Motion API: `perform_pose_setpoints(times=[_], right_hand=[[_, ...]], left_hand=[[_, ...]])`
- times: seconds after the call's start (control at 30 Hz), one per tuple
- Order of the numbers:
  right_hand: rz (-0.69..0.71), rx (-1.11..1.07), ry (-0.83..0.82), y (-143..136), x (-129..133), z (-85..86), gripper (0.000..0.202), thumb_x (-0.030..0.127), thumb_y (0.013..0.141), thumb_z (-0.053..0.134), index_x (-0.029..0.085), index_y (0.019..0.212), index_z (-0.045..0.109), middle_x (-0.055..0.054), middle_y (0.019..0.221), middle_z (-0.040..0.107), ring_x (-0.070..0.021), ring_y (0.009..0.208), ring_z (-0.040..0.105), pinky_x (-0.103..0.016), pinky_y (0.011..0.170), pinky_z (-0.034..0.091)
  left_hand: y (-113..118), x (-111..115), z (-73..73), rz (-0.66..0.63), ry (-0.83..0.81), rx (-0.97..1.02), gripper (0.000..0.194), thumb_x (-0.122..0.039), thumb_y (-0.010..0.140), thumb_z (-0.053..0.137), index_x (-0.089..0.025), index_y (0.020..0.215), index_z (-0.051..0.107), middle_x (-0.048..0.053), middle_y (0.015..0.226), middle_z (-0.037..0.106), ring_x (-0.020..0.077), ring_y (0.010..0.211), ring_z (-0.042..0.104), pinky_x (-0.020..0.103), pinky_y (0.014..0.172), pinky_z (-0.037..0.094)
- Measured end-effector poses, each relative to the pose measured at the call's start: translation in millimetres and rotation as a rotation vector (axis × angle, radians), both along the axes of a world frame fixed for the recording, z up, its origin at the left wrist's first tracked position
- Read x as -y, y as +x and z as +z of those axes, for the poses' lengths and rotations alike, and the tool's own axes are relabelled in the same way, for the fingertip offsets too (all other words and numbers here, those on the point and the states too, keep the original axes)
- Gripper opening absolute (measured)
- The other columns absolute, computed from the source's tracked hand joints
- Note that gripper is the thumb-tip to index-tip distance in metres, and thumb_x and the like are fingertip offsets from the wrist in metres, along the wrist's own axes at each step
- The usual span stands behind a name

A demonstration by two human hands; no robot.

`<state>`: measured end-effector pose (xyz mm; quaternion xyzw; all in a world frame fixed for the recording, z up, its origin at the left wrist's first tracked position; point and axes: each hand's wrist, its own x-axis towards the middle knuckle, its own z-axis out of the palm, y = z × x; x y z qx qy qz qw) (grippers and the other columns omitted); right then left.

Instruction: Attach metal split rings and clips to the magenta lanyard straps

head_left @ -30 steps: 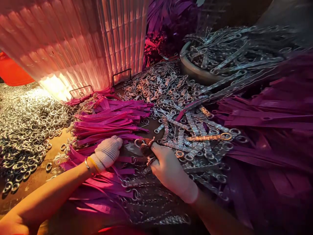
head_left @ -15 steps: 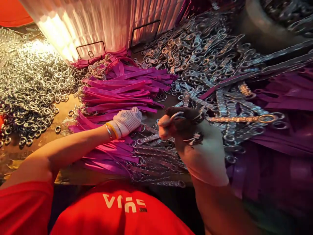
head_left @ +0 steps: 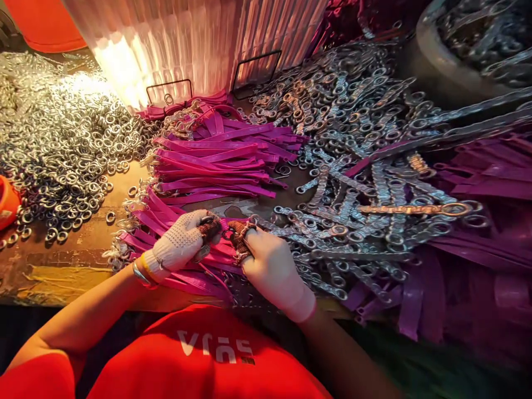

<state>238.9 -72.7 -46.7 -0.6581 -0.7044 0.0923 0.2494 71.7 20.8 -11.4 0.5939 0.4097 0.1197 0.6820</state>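
In front of my chest, both gloved hands meet over a pile of purple straps (head_left: 208, 148). My left hand (head_left: 180, 244), in a white dotted glove with dark, worn fingertips, is closed in a pinch on the end of a purple strap. Its fingertips almost touch those of my right hand (head_left: 272, 263), also gloved. That hand is closed on a small metal ring (head_left: 228, 235), mostly hidden by the fingers. Twisted metal links (head_left: 332, 227) with ringed ends lie just right of my right hand.
Loose metal rings (head_left: 78, 155) are heaped at the left beside an orange container (head_left: 7, 202). A translucent ribbed panel (head_left: 187, 50) stands at the back. At the back right is a round tub (head_left: 432, 50) of metal pieces. Wide purple strips (head_left: 424, 288) hang over the right edge.
My right hand has come left and down from above the metal links to meet my left hand. My left hand has drawn back towards my body. The view has shifted slightly.
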Motion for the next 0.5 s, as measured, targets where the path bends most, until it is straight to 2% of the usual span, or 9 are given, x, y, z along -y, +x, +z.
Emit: perform_pose_setpoints(times=[0.13, 0.23, 0.3, 0.5], right_hand=[[-0.001, 0.140, 0.153, -7.1, 1.5, -7.0, 0.018, 0.005, 0.064, 0.045, 0.021, 0.064, 0.054, -0.004, 0.063, 0.058, -0.0175, 0.055, 0.047, -0.031, 0.055, 0.029], [0.006, 0.183, 0.217, -12.8, 5.6, -10.1, 0.018, 0.006, 0.062, 0.047, 0.019, 0.068, 0.059, -0.008, 0.075, 0.065, -0.0180, 0.060, 0.049, -0.030, 0.057, 0.031], [-0.001, 0.190, 0.219, -17.3, 7.7, -8.6, 0.019, 0.007, 0.062, 0.049, 0.019, 0.070, 0.061, -0.009, 0.081, 0.067, -0.0180, 0.061, 0.051, -0.030, 0.058, 0.032], [-0.013, 0.207, 0.162, -25.9, 8.8, 4.4, 0.018, 0.007, 0.063, 0.050, 0.019, 0.069, 0.062, -0.008, 0.079, 0.066, -0.0156, 0.053, 0.045, -0.031, 0.054, 0.029]], left_hand=[[-0.4, 2.1, -1.2, -0.015, 0.065, -0.006, 0.036, -0.046, 0.093, 0.055, -0.016, 0.074, 0.050, -0.006, 0.052, 0.047, 0.0044, 0.040, 0.038, 0.015, 0.038, 0.026], [-3.5, 1.6, -3.0, -0.029, 0.033, -0.037, 0.032, -0.046, 0.093, 0.056, -0.017, 0.078, 0.052, -0.006, 0.051, 0.047, 0.0046, 0.040, 0.037, 0.015, 0.038, 0.028], [-6.3, 2.9, -6.2, -0.012, -0.016, -0.035, 0.035, -0.048, 0.094, 0.054, -0.018, 0.077, 0.051, -0.007, 0.049, 0.045, 0.0048, 0.039, 0.036, 0.016, 0.038, 0.028], [-11.3, 8.9, -8.7, 0.063, -0.105, 0.034, 0.040, -0.054, 0.087, 0.064, -0.017, 0.079, 0.050, -0.008, 0.050, 0.042, 0.0040, 0.039, 0.032, 0.015, 0.037, 0.026]])
